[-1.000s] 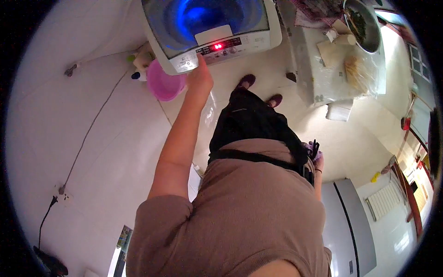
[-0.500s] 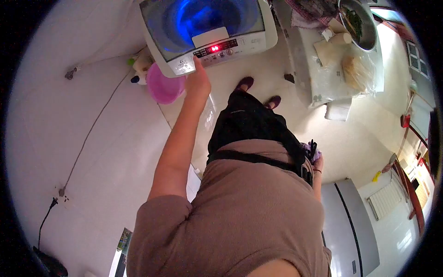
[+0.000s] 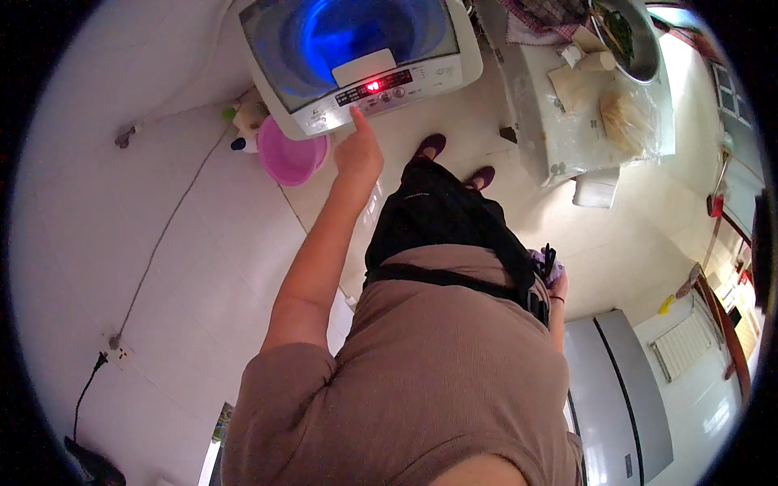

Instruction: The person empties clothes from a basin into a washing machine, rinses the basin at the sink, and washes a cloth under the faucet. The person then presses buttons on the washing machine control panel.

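Observation:
A top-loading washing machine (image 3: pixel 454 74) stands at the top of the view, its drum lit blue under a see-through lid. Red digits glow on its control panel (image 3: pixel 374 86). My left hand (image 3: pixel 359 154) is at the panel's front edge, index finger stretched towards the buttons and the other fingers curled, holding nothing. Whether the fingertip touches the panel I cannot tell. Low at my right hip, my right hand (image 3: pixel 559 283) is closed around a crumpled purple cloth (image 3: pixel 545 261); its fingers are partly hidden, and black strips show beside it.
A pink basin (image 3: pixel 290 158) sits left of the machine, near bottles by the wall. To the right, a plastic-covered table (image 3: pixel 567 142) carries a metal bowl (image 3: pixel 648 61) of greens and a bag (image 3: pixel 628 121). A grey fridge (image 3: pixel 608 389) stands at lower right. A cable runs along the left wall.
My left hand has drawn back slightly from the panel and shifted right, its index finger now straighter. The red digits on the display have changed. My right hand stays at my hip.

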Tool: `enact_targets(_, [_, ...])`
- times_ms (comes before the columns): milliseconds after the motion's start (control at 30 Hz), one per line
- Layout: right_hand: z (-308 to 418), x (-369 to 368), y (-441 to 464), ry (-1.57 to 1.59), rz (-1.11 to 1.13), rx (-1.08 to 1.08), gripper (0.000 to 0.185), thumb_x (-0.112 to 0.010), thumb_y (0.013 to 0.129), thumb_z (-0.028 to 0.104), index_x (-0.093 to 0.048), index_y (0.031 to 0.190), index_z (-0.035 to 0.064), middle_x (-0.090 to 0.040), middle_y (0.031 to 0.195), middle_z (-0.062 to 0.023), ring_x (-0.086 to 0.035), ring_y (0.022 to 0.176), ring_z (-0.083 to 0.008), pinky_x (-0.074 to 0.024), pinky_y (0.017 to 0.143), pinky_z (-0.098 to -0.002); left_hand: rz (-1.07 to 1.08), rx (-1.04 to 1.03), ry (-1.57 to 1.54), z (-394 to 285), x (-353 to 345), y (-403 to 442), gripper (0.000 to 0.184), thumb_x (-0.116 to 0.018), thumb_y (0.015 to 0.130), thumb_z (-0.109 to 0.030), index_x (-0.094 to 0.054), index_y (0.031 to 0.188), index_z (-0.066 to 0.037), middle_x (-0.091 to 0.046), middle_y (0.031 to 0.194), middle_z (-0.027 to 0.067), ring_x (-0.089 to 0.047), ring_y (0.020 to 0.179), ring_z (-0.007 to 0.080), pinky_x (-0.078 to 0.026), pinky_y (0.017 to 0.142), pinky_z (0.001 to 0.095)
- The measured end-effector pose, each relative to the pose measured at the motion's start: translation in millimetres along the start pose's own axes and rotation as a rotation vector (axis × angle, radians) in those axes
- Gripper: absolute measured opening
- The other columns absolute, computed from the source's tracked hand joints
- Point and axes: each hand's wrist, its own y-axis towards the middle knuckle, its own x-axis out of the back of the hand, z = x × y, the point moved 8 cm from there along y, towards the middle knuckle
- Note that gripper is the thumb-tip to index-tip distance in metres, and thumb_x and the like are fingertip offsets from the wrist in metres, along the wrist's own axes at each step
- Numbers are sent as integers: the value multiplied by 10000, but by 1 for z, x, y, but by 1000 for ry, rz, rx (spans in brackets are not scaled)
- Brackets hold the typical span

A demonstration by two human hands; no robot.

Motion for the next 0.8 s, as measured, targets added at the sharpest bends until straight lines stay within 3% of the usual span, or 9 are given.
enact_targets(100, [4, 2, 2, -94, 14, 38, 278, -421, 828, 210, -560, 959, 9, -604, 900, -111, -587, 784, -240, -495, 682, -322, 1, -36, 36, -3, -4, -1, 683, -429, 777, -93, -17, 1308, 23, -598, 846, 199, -598, 761, 302, -465, 657, 392])
enact_targets(267, [-2, 5, 4, 28, 11, 0, 243, -451, 817, 178, -568, 949, 10, -602, 896, -121, -590, 762, -244, -496, 681, -329, -32, -53, 20, -9, -10, 1, 681, -436, 777, -104, -27, 1305, 29, -598, 850, 200, -596, 769, 306, -465, 672, 394])
enact_targets(367, [-3, 13, 11, -22, 49, 20, 246, -447, 819, 182, -568, 944, 7, -600, 900, -126, -589, 761, -248, -495, 685, -332, 93, 3, -69, -6, -14, 0, 674, -427, 786, -113, -22, 1307, 19, -594, 864, 206, -594, 784, 308, -464, 683, 398])
enact_targets(467, [0, 11, 9, -36, 36, 54, 245, -437, 823, 179, -566, 938, 5, -598, 902, -136, -588, 760, -254, -495, 691, -334, 76, 11, -80, 1, -23, 6, 653, -408, 798, -118, -22, 1308, 12, -590, 874, 211, -592, 798, 310, -465, 685, 402])
enact_targets(567, [0, 0, 1, 33, 29, 0, 232, -437, 824, 165, -555, 941, 3, -598, 897, -143, -590, 760, -254, -496, 690, -331, -93, -9, -20, 10, -19, 15, 658, -405, 800, -120, -6, 1307, 12, -586, 874, 217, -590, 796, 321, -464, 685, 404])
enact_targets(800, [4, -6, -2, -32, 31, 11, 262, -424, 834, 190, -535, 972, -3, -599, 898, -138, -591, 767, -254, -500, 682, -324, 56, 110, -113, 24, -5, 17, 641, -372, 815, -110, 21, 1314, -26, -570, 924, 229, -581, 823, 336, -456, 715, 415])
